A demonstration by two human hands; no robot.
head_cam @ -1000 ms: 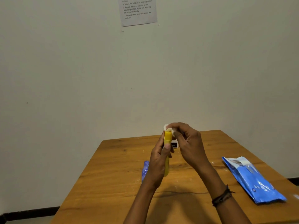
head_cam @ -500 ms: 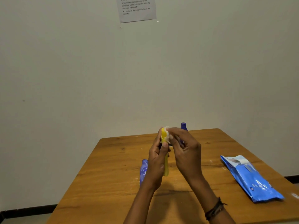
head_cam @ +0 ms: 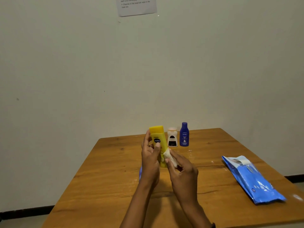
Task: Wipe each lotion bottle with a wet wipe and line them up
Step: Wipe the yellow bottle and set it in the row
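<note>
Head view: three lotion bottles show plainly. One yellow bottle (head_cam: 158,137) is upright above the middle of the table (head_cam: 107,178), gripped by the left hand (head_cam: 150,160) with the thumb across its label; one white bottle (head_cam: 172,137) and one blue bottle (head_cam: 184,134) stand just beside each other at twelve o'clock, near the far edge; the right hand (head_cam: 184,171) pinches one wet wipe (head_cam: 169,155) against the yellow bottle's lower side, at three o'clock of it; one blue wipes pack (head_cam: 253,181) lies flat at three o'clock; a blue sliver (head_cam: 140,173) at nine o'clock of the left wrist is too hidden to name.
</note>
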